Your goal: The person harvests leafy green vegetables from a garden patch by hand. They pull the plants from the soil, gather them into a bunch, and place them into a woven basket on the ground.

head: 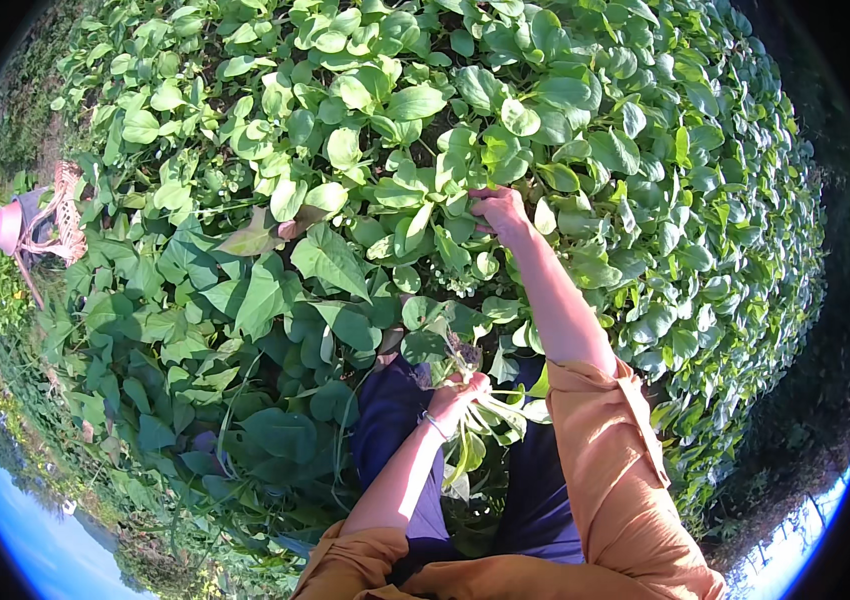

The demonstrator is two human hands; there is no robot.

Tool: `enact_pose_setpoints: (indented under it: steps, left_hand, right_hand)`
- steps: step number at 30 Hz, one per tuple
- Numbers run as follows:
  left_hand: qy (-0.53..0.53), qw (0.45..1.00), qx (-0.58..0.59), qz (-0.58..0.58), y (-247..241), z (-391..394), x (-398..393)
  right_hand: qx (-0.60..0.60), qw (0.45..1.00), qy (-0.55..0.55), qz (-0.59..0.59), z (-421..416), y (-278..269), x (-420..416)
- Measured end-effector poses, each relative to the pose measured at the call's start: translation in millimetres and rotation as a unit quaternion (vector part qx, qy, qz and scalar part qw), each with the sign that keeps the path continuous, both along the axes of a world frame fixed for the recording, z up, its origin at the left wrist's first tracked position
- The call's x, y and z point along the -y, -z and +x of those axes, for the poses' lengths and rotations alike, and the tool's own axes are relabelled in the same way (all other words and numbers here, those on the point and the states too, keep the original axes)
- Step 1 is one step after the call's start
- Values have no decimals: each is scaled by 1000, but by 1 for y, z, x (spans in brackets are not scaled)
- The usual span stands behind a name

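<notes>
My left hand [461, 395] is closed around a bunch of uprooted leafy plants [474, 442], held low in front of my knees. Dark soil clings to the roots [464, 349] that stick out above the fist; stems and leaves hang out below it. My right hand [501, 213] reaches forward into a dense bed of leafy greens [414, 103]. Its fingers are bent at the leaves of one plant [425, 195], and foliage partly hides the fingertips, so whether they grip a stem cannot be told.
Broader, heart-shaped leaves of vine plants [331, 262] grow thickly to the left of the greens. At the far left stand a woven basket [67, 214] and a pink container [8, 227], with a stick-like handle [29, 281] beside them. Dark trousers [395, 420] cover my bent legs.
</notes>
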State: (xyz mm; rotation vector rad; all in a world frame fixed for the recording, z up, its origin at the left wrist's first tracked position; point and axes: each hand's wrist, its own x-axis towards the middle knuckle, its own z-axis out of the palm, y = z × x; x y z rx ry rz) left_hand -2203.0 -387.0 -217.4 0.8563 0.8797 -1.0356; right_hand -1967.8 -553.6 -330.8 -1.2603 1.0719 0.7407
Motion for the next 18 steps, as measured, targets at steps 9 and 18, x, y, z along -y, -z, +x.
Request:
enact_pose_setpoints:
  steps: [9,18]
  left_hand:
    - [-4,1000,4,-31,15,-8,-10]
    - [-2,1000,1,-20,21,-9,-12]
  right_hand:
    - [-8,998,40,44,-3,-2,-8]
    - [-7,999,6,41,-6,-2,-6]
